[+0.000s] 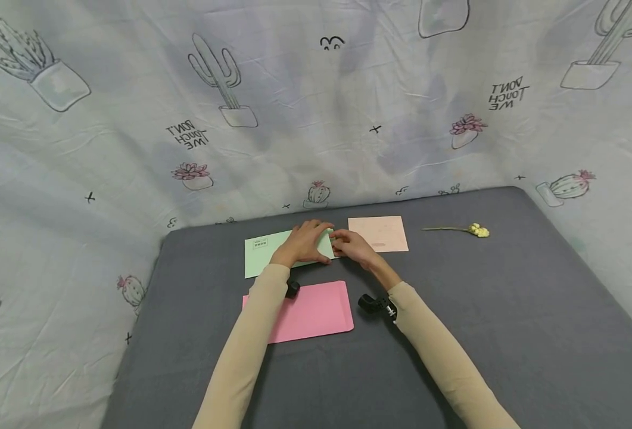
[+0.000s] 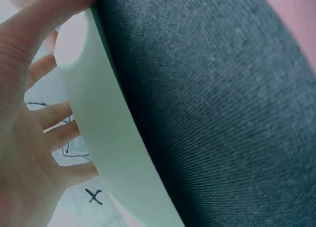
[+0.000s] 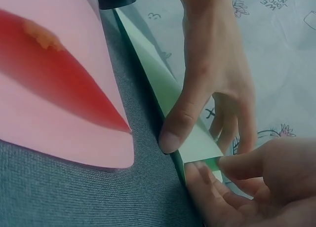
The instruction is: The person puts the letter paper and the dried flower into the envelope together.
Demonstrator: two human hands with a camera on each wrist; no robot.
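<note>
A pale green envelope (image 1: 257, 259) with a small printed box lies toward the back of the table. My left hand (image 1: 305, 243) spans it near its right end, thumb at the near edge and fingers at the far edge, holding it. At that end my right hand (image 1: 355, 247) pinches the envelope's open mouth. In the right wrist view, fingers (image 3: 200, 180) of the right hand reach into the darker green opening. Closer to me lies a pink envelope (image 1: 316, 310), partly under the left forearm; the right wrist view shows its red interior (image 3: 59, 76) with an orange patch.
Behind the right hand lies a peach-coloured envelope (image 1: 380, 229). Farther right is a yellow flower (image 1: 478, 230) on a thin stem. The grey tabletop (image 1: 508, 333) ends at a white curtain (image 1: 294, 149) with cactus drawings. Wrist cameras hang beneath both forearms.
</note>
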